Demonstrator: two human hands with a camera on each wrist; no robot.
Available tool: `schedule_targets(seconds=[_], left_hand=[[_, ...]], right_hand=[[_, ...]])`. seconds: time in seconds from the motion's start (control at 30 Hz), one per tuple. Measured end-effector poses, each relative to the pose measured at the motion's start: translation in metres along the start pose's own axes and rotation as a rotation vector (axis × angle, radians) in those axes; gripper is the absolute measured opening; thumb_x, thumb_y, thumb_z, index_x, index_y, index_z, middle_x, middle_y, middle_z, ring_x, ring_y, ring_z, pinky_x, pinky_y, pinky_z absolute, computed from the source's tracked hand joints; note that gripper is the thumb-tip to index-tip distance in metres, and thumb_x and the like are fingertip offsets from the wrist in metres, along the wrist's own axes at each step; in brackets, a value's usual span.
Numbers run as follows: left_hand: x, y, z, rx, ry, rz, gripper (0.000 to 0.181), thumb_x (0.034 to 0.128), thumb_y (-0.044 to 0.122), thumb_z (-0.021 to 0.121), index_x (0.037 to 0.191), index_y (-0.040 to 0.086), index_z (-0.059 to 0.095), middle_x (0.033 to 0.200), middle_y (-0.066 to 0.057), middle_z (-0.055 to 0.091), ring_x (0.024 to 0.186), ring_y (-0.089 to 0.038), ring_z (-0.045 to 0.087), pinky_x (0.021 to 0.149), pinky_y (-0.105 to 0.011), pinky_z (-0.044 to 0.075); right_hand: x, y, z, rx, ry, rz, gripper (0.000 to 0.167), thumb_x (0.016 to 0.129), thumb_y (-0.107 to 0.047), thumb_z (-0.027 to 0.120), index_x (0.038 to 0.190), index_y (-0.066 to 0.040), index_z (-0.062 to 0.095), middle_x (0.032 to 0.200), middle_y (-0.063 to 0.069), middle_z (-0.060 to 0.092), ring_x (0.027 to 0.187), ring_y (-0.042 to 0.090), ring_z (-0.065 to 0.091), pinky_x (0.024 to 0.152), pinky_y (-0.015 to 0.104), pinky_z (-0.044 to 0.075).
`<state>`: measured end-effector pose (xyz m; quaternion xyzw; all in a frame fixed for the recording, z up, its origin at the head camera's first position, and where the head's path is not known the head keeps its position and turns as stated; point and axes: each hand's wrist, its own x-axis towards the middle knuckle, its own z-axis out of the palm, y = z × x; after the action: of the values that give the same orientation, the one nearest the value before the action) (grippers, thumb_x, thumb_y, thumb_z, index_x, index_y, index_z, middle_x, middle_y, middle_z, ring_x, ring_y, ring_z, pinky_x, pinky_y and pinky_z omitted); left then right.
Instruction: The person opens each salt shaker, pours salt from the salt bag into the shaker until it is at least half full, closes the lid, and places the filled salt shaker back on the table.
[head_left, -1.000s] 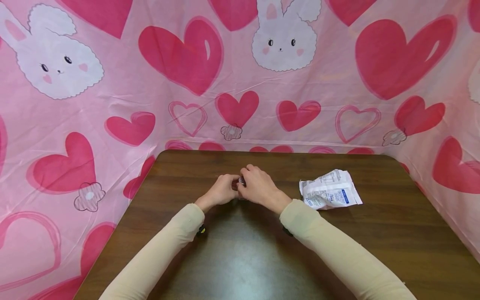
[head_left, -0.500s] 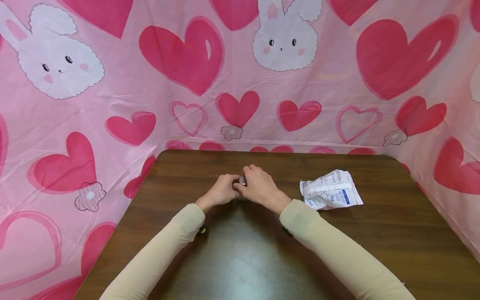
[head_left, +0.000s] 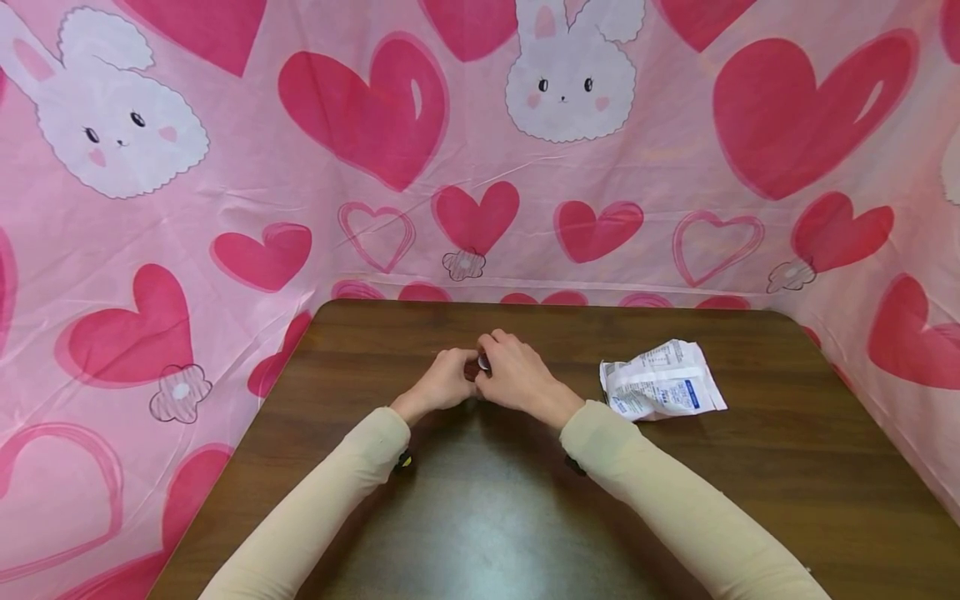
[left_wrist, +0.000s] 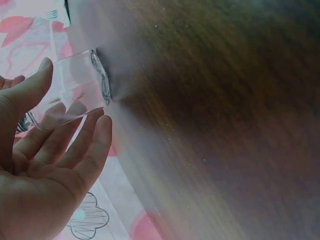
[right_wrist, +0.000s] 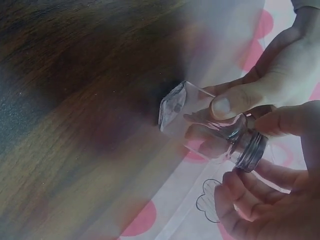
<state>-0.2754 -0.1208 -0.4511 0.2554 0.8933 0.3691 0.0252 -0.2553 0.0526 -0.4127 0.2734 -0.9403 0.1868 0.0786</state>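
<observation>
Between the hands is a small clear glass jar, its thick base on or just above the tabletop. My left hand holds the jar's body between thumb and fingers. At the top end my right hand has its thumb and fingers curled round the ridged, silvery lid. In the head view the hands cover most of the jar, with a dark reddish patch and a bit of the lid showing between them. In the right wrist view the left fingers show through the glass.
To the right of the hands, a crumpled white printed packet lies on the brown wooden table. Pink cloth with hearts and rabbits hangs behind the table and along both sides.
The right thumb and fingers shift slightly about the lid, and the dark patch between the hands shows more than half a second ago. The left hand and the packet stay in place.
</observation>
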Motion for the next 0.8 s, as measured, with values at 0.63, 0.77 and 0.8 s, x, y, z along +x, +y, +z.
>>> schedule_targets(seconds=[0.63, 0.77, 0.8], left_hand=[[-0.0001, -0.0009, 0.0, -0.014, -0.006, -0.016, 0.036, 0.0843, 0.007, 0.089, 0.116, 0.0, 0.074, 0.104, -0.007, 0.076, 0.092, -0.019, 0.07, 0.086, -0.036, 0.058], [-0.0001, -0.0002, -0.0003, -0.011, -0.006, -0.021, 0.037, 0.0835, 0.003, 0.088, 0.116, -0.003, 0.073, 0.105, -0.011, 0.076, 0.093, -0.021, 0.071, 0.086, -0.037, 0.059], [0.0, -0.0003, -0.0003, -0.006, -0.004, -0.02, 0.037, 0.083, 0.002, 0.088, 0.116, -0.003, 0.073, 0.104, -0.01, 0.076, 0.091, -0.02, 0.07, 0.084, -0.036, 0.059]], right_hand=[[-0.0029, 0.003, 0.001, 0.032, 0.023, -0.049, 0.026, 0.096, -0.019, 0.075, 0.114, -0.001, 0.07, 0.103, 0.011, 0.062, 0.091, 0.026, 0.059, 0.081, 0.041, 0.056], [-0.0035, 0.0033, 0.0016, 0.026, 0.024, -0.067, 0.032, 0.094, -0.019, 0.075, 0.12, -0.002, 0.067, 0.105, 0.01, 0.062, 0.092, 0.026, 0.058, 0.081, 0.041, 0.056], [-0.0037, 0.0031, 0.0018, 0.021, 0.028, -0.065, 0.034, 0.094, -0.022, 0.075, 0.121, -0.003, 0.067, 0.105, 0.011, 0.063, 0.093, 0.026, 0.059, 0.081, 0.041, 0.056]])
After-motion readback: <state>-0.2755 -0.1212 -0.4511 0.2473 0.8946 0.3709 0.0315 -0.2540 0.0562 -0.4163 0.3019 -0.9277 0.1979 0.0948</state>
